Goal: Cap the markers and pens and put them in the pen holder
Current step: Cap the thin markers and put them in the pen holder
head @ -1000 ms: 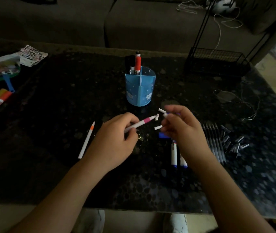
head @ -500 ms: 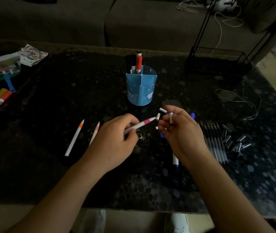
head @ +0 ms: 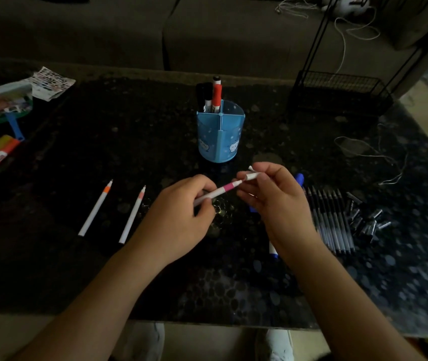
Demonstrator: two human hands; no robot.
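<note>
Two hands: left hand [head: 179, 217] grips pen [head: 223, 190] pointing up-right; right hand [head: 278, 204] pinches cap [head: 252, 175].

Blue marker [head: 273, 252] mostly behind right hand [head: 278, 204], tail of pink pen [head: 223, 190] within left hand [head: 179, 217]

Table [head: 142, 142] strip open before pen holder [head: 220, 136]; 2 white pens [head: 96, 207] block left, black pens [head: 332, 222] right.

The pink-banded white marker [head: 223, 190] is uncapped, slanting up to the right in the left hand [head: 179, 217]. A white cap [head: 252, 175], pinched by the right hand [head: 278, 201], sits right at its tip. The blue pen holder [head: 220, 136] stands upright behind, with a red marker [head: 217, 96] in a back compartment. Two uncapped white markers [head: 95, 208] lie to the left, and black pens [head: 332, 222] and loose caps [head: 364, 217] to the right.
</note>
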